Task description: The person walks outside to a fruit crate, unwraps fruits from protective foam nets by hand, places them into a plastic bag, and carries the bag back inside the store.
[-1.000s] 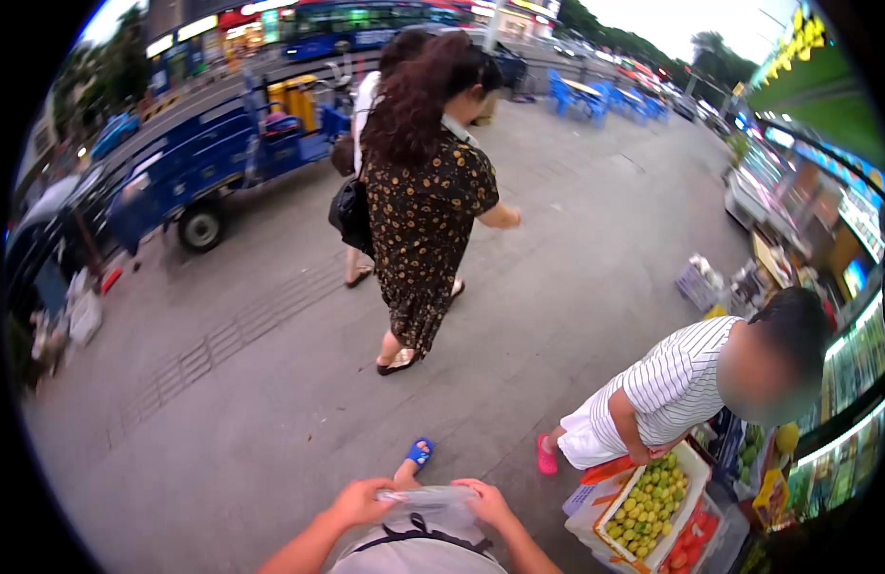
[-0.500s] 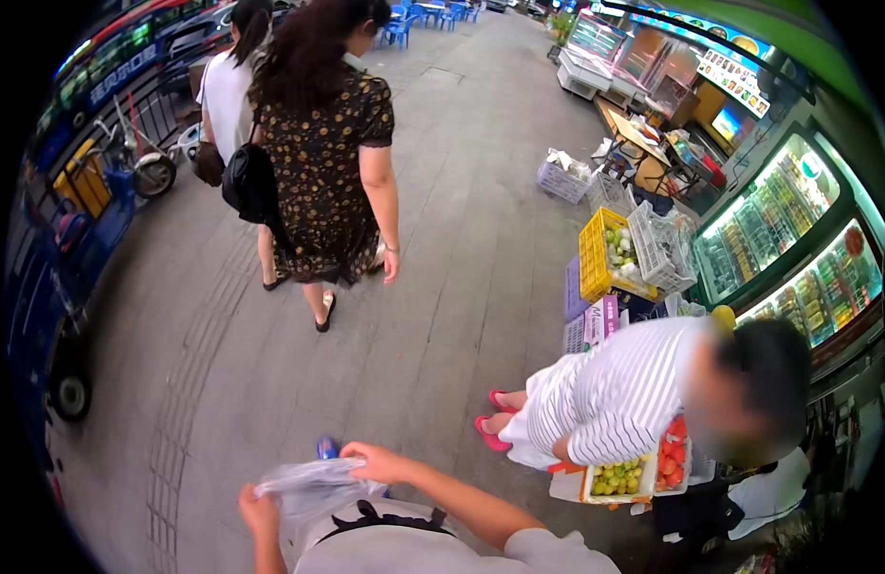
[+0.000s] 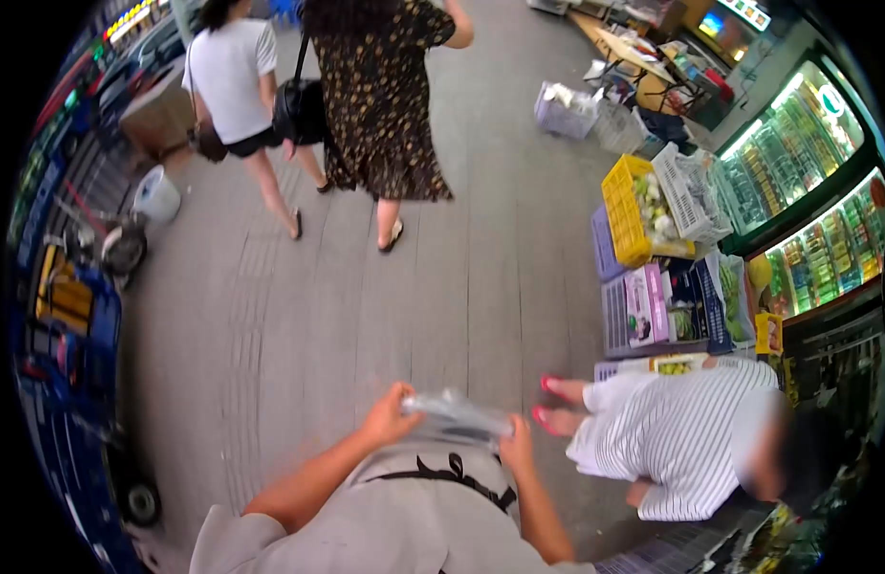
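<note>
Nearest is the light grey top (image 3: 366,531) with a black tied cord (image 3: 482,490) across it. Just beyond it, a crumpled, clear plastic bag (image 3: 457,413) stretches between the 2 hands, its long axis running crosswise to the body, the right end slightly closer in. The left hand (image 3: 393,418) has thumb and fingers together, clamped on the bag's left end; the right hand (image 3: 516,442) grips the right end, its exact finger placement blurred. Each hand touches its own end, so neither is nearer. To the right, a person in a striped white shirt (image 3: 672,430) bends beside the produce, well apart from the bag. Farther on that side stand a yellow slatted plastic crate (image 3: 622,215) and a lit glass-door drinks fridge (image 3: 791,158). Ahead, 2 people (image 3: 380,105) walk on the grey pavement (image 3: 471,287).
</note>
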